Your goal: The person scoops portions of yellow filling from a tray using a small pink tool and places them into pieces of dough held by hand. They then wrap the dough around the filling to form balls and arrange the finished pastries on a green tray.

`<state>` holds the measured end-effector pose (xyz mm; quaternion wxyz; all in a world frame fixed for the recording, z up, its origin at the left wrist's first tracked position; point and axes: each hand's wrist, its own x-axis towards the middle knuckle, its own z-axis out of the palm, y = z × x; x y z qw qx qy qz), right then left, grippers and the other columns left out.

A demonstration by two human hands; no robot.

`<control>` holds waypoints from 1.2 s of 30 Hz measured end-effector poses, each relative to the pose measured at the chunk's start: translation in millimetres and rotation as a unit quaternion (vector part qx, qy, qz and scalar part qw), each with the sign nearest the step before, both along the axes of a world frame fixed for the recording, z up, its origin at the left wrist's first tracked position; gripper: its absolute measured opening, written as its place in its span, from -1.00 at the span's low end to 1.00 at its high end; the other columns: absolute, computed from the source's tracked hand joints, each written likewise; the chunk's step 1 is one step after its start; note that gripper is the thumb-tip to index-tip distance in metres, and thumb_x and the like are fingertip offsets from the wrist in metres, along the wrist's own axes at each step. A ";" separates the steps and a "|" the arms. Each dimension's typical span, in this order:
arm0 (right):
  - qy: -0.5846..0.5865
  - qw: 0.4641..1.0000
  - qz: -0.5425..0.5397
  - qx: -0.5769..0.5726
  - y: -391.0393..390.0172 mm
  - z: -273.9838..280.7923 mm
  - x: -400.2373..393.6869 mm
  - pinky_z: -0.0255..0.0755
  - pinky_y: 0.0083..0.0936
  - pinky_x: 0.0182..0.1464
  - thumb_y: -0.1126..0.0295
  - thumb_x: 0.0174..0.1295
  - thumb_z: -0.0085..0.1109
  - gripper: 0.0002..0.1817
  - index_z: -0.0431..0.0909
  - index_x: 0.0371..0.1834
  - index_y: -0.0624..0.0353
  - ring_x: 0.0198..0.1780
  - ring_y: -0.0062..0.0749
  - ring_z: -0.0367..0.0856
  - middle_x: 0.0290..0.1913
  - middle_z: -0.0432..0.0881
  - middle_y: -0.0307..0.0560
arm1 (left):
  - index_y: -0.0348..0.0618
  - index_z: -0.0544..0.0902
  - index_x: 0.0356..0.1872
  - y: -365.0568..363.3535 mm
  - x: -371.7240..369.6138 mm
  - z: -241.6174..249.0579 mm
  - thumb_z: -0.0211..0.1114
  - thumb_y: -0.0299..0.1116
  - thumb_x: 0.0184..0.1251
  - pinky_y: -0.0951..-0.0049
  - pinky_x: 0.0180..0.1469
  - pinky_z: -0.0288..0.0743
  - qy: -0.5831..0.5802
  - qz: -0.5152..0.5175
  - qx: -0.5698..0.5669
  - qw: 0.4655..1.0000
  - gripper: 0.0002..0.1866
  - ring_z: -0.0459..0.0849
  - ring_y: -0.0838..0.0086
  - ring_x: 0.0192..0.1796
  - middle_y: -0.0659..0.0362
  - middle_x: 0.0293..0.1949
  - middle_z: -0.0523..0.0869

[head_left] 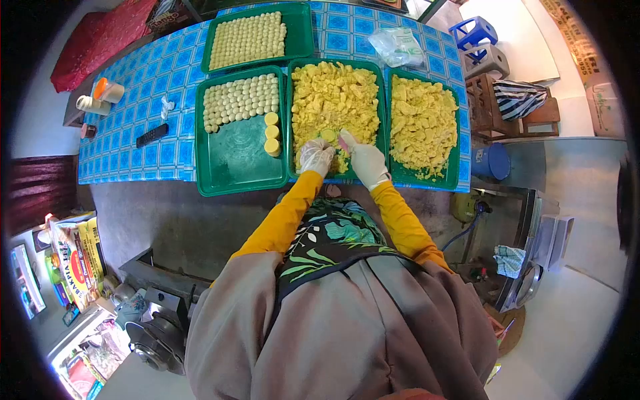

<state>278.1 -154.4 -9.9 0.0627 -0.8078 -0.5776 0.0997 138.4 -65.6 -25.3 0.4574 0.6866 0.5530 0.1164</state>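
Observation:
My left hand [317, 157], in a clear glove, is closed low over the tray of yellow crumbly filling [337, 97], its fingers curled in. I cannot tell what it holds. Just beyond its fingertips is a small round yellow-green piece [327, 135]. My right hand [368, 165], also gloved, grips a small pink flat tool [346, 139] that points at the round piece and the filling. The green tray [247, 163] to the left carries rows of pale dough balls [241, 100] and, at its right side, a line of yellow round pieces [272, 133].
Another tray of yellow filling [423, 127] stands on the right, and a tray of dough balls [248, 40] at the back. On the blue checked tablecloth [180, 143] lie a remote control [152, 135], jars [109, 91] and a plastic bag [398, 47]. Stools [474, 31] stand beyond.

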 end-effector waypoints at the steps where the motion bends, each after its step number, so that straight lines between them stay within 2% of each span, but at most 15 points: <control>1: -0.001 1.000 0.003 -0.001 -1.8 -10.3 1.3 0.52 -0.16 -0.34 0.36 0.37 0.07 -0.49 0.51 0.37 -0.35 -0.37 0.02 0.70 -0.46 0.68 0.07 | -0.12 0.82 -0.20 -0.4 2.7 -7.3 0.44 -0.18 0.09 0.17 -0.01 0.60 -0.001 0.003 -0.001 1.000 -0.69 0.78 0.08 -0.12 -0.02 -0.24 0.82; 3: 0.189 0.981 0.012 0.053 -4.8 -19.7 -2.7 0.51 -0.15 -0.34 0.31 0.38 0.10 -0.54 0.55 0.34 -0.36 -0.38 0.06 0.69 -0.46 0.67 0.12 | -0.15 0.82 -0.23 -0.4 3.5 -19.1 0.44 -0.16 0.10 0.21 -0.07 0.60 0.004 -0.023 0.054 0.998 -0.69 0.78 0.10 -0.18 -0.04 -0.29 0.81; 10: 0.141 0.989 -0.007 0.048 -5.0 17.8 -24.2 0.51 -0.12 -0.30 0.25 0.40 0.09 -0.54 0.53 0.36 -0.40 -0.34 0.13 0.68 -0.34 0.67 0.22 | -0.17 0.82 -0.24 -2.4 -3.3 -21.3 0.42 -0.16 0.14 0.27 -0.20 0.58 -0.095 0.047 0.023 0.994 -0.70 0.77 0.20 -0.31 -0.01 -0.37 0.80; 12: 0.110 0.994 -0.001 0.020 -2.1 18.0 -23.0 0.51 -0.11 -0.29 0.27 0.40 0.08 -0.52 0.50 0.38 -0.39 -0.34 0.13 0.68 -0.35 0.67 0.22 | -0.17 0.75 -0.45 0.2 2.6 -21.9 0.38 -0.23 0.12 0.13 -0.25 0.54 -0.104 0.116 0.033 0.987 -0.79 0.71 0.02 -0.35 -0.05 -0.47 0.73; 15: 0.140 0.989 -0.018 0.033 -7.7 14.2 -13.0 0.51 -0.09 -0.28 0.29 0.41 0.06 -0.53 0.51 0.38 -0.35 -0.33 0.13 0.68 -0.36 0.66 0.23 | -0.16 0.76 -0.45 13.2 10.5 -32.3 0.38 -0.24 0.09 0.14 -0.24 0.55 0.004 0.128 0.047 0.991 -0.81 0.72 0.03 -0.33 -0.07 -0.44 0.75; 19: 0.155 0.983 -0.039 0.094 4.3 6.8 -4.5 0.55 -0.13 -0.22 0.33 0.42 0.02 -0.53 0.50 0.39 -0.26 -0.25 0.11 0.71 -0.23 0.71 0.19 | -0.15 0.71 -0.47 13.3 12.4 -41.3 0.39 -0.26 0.04 0.15 -0.25 0.55 -0.015 0.150 0.040 0.988 -0.82 0.71 0.03 -0.34 -0.06 -0.44 0.73; 21: 0.069 0.995 0.033 -0.070 21.9 -7.4 -9.0 0.59 -0.20 -0.13 0.35 0.43 -0.02 -0.53 0.47 0.40 -0.18 -0.13 0.07 0.72 0.00 0.72 0.06 | -0.16 0.70 -0.42 16.5 6.0 -39.3 0.53 -0.23 -0.10 0.23 -0.27 0.59 -0.011 0.132 0.042 0.990 -0.72 0.74 0.25 -0.34 0.03 -0.45 0.74; 23: 0.082 0.996 0.036 -0.023 28.3 -33.4 -18.6 0.60 -0.18 -0.14 0.36 0.42 -0.02 -0.50 0.43 0.43 -0.17 -0.14 0.07 0.73 -0.03 0.73 0.07 | -0.20 0.66 -0.36 16.8 4.4 -50.6 0.55 -0.31 -0.13 0.27 -0.28 0.58 0.018 0.116 0.058 0.991 -0.69 0.72 0.28 -0.33 0.03 -0.41 0.71; 25: 0.096 0.994 0.043 0.023 36.3 -44.1 -20.9 0.61 -0.15 -0.15 0.38 0.41 -0.03 -0.48 0.38 0.46 -0.15 -0.15 0.07 0.74 -0.05 0.75 0.08 | -0.24 0.63 -0.31 12.9 4.2 -61.1 0.52 -0.42 -0.05 0.30 -0.29 0.57 -0.258 0.222 -0.101 0.935 -0.72 0.69 0.32 -0.34 0.07 -0.39 0.69; 27: 0.131 0.988 0.031 0.079 35.2 -47.4 -25.0 0.54 0.05 -0.29 0.37 0.36 -0.06 -0.53 0.49 0.35 -0.15 -0.34 0.17 0.72 -0.40 0.71 0.20 | -0.25 0.61 -0.28 2.6 -3.1 -65.7 0.48 -0.47 0.01 0.32 -0.31 0.57 -0.215 0.187 -0.018 0.958 -0.74 0.68 0.35 -0.35 0.09 -0.37 0.69; 28: 0.130 0.988 0.030 0.080 33.0 -43.4 -26.5 0.54 0.05 -0.29 0.37 0.36 -0.06 -0.53 0.49 0.35 -0.15 -0.34 0.17 0.72 -0.40 0.71 0.20 | -0.27 0.60 -0.26 1.8 -3.0 -62.9 0.45 -0.52 0.07 0.35 -0.33 0.56 -0.176 0.145 0.070 0.971 -0.77 0.67 0.38 -0.37 0.11 -0.35 0.68; 29: 0.101 0.994 0.025 0.040 29.5 -38.1 -26.9 0.55 0.04 -0.30 0.39 0.36 -0.06 -0.51 0.48 0.36 -0.16 -0.34 0.17 0.72 -0.39 0.71 0.19 | -0.27 0.60 -0.26 2.6 0.9 -59.4 0.45 -0.52 0.07 0.35 -0.33 0.56 -0.179 0.145 0.072 0.971 -0.77 0.67 0.38 -0.37 0.11 -0.35 0.68; 31: 0.072 0.997 0.028 0.003 26.2 -21.0 -29.6 0.55 0.02 -0.31 0.40 0.35 -0.07 -0.50 0.47 0.37 -0.17 -0.33 0.16 0.72 -0.39 0.71 0.19 | -0.31 0.60 -0.22 5.7 5.4 -61.6 0.37 -0.55 0.14 0.41 -0.35 0.55 -0.329 0.269 -0.088 0.901 -0.81 0.65 0.42 -0.38 0.13 -0.35 0.68; 34: 0.084 0.993 0.039 -0.072 12.6 -7.9 -23.3 0.57 -0.02 -0.20 0.36 0.38 -0.01 -0.46 0.39 0.45 -0.19 -0.22 0.15 0.73 -0.26 0.74 0.16 | -0.37 0.59 -0.18 1.5 0.8 -63.9 0.33 -0.56 0.15 0.44 -0.33 0.55 -0.442 0.251 -0.134 0.851 -0.78 0.65 0.44 -0.39 0.09 -0.33 0.69; 36: 0.087 0.992 0.051 -0.075 2.8 -5.9 -17.3 0.57 -0.04 -0.20 0.38 0.38 -0.02 -0.49 0.45 0.41 -0.21 -0.22 0.13 0.73 -0.27 0.73 0.18 | -0.39 0.60 -0.17 2.9 3.7 -60.9 0.33 -0.57 0.14 0.44 -0.34 0.55 -0.390 0.233 -0.110 0.884 -0.78 0.66 0.43 -0.39 0.09 -0.32 0.69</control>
